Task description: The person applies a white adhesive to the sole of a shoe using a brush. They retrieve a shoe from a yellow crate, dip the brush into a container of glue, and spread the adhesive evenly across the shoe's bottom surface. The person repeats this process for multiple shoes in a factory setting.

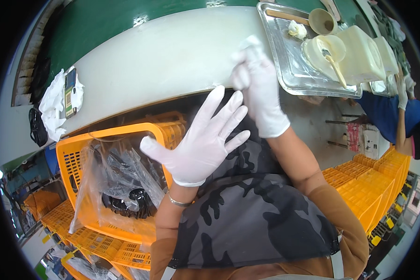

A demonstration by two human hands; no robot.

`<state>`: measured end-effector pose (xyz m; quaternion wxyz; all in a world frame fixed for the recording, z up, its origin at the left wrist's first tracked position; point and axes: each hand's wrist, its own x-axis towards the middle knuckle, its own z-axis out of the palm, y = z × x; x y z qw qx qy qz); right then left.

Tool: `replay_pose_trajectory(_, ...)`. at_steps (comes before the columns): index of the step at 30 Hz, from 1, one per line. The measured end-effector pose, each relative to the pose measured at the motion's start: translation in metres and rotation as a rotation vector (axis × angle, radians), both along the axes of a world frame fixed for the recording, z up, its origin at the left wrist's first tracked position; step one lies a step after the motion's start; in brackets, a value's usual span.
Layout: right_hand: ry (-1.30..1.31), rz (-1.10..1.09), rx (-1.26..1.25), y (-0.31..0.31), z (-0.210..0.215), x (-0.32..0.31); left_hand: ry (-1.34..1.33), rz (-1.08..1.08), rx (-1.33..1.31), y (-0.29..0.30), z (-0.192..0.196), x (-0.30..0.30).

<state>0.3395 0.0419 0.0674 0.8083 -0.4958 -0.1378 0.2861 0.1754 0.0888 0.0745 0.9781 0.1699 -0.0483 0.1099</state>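
My left hand [196, 144], in a white glove, is held palm-up with fingers and thumb spread and nothing in it. It hovers between the yellow crate and the table's near edge. My right hand [261, 95], also in a white glove, is raised over the table edge beside the metal tray. Its fingers are curled and blurred by motion around a crumpled white cloth [251, 44]. The yellow crate [112, 135] to my left is lined with clear plastic film [121, 170], with shiny black parts [130, 204] lying inside.
The metal tray [284, 65] carries a tub with a brush [333, 65], a cup [322, 22] and a white wad [297, 30]. A jug [359, 56] stands beside them. A phone [70, 93] lies on white cloth at left. Yellow crates [359, 182] and another person [396, 112] are at right.
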Motion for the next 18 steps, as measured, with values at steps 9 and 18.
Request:
replay_pose_trajectory(9, -0.168, 0.153, -0.151, -0.027, 0.014, -0.002, -0.002, -0.006, 0.052, 0.006, 0.007, -0.003)
replay_pose_trajectory(18, -1.075, 0.01, -0.05, -0.02, -0.008, -0.026, 0.348, 0.08, 0.345, -0.007, -0.012, 0.0)
